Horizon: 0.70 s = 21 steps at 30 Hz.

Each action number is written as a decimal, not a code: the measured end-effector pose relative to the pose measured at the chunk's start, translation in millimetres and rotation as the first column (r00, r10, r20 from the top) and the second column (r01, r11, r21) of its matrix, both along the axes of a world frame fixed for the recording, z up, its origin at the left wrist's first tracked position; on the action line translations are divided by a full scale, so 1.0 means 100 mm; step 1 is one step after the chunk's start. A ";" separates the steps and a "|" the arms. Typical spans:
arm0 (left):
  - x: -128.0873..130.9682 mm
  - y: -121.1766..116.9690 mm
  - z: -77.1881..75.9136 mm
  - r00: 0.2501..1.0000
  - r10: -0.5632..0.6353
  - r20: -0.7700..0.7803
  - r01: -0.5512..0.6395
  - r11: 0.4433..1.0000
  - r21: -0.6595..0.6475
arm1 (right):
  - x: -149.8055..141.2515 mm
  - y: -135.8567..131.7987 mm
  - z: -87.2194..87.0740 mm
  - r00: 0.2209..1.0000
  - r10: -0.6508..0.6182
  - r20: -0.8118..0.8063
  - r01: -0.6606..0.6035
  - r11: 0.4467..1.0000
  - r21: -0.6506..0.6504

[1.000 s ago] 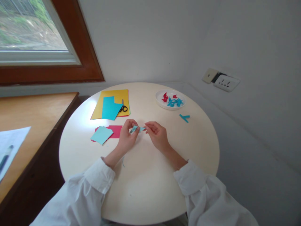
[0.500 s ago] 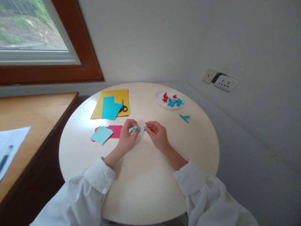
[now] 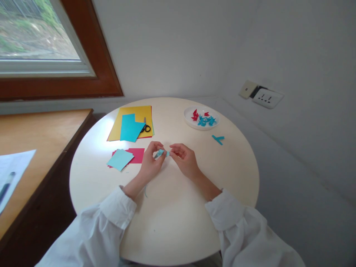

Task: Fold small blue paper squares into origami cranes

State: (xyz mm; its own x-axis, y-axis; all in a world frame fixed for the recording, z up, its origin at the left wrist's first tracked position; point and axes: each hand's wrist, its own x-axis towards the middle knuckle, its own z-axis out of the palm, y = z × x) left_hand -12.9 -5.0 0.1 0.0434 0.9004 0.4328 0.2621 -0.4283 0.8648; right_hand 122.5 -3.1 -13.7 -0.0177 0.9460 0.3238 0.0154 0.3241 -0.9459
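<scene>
A small folded piece of light blue paper (image 3: 159, 153) is held over the middle of the table. My left hand (image 3: 151, 160) is closed on it, thumb and fingers pinching its left part. The fingertips of my right hand (image 3: 184, 158) pinch the paper's right end. Partly hidden by the fingers, the exact folded shape cannot be made out. Left of my left hand lies a stack of light blue paper squares (image 3: 120, 160), on top of red paper (image 3: 137, 155).
Yellow sheets (image 3: 114, 129), a cut turquoise sheet (image 3: 129, 128) and black-handled scissors (image 3: 147, 128) lie at the back left. A white plate (image 3: 187, 121) holds several red and blue folded paper pieces. Turquoise strips (image 3: 218, 139) lie before it. A wooden desk (image 3: 55, 126) stands left.
My right hand has shifted very slightly left, closer to my left hand, with the folded paper still between them. Everything else stays as it was.
</scene>
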 end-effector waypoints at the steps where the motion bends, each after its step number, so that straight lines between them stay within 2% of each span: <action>1: 0.00 0.00 -0.01 1.000 -0.002 0.001 0.002 1.000 0.001 | 0.00 0.00 0.00 1.000 0.007 -0.004 -0.007 1.000 -0.002; 7: -0.01 0.00 -0.02 1.000 -0.015 -0.007 0.015 1.000 0.011 | 0.00 0.01 -0.01 0.998 0.062 -0.023 -0.063 0.997 -0.038; 11: -0.02 0.01 -0.01 0.998 -0.041 -0.041 0.043 0.998 0.035 | 0.01 0.03 -0.01 0.999 0.020 -0.027 -0.020 1.000 -0.014; 16: -0.05 0.06 -0.04 0.989 -0.133 0.059 0.137 0.988 -0.069 | 0.04 0.05 -0.01 0.996 -0.076 -0.035 0.076 0.997 -0.011; 21: -0.07 0.09 -0.10 0.993 -0.100 0.060 0.107 0.986 -0.125 | 0.05 0.07 -0.02 0.995 -0.099 -0.024 0.099 0.995 -0.033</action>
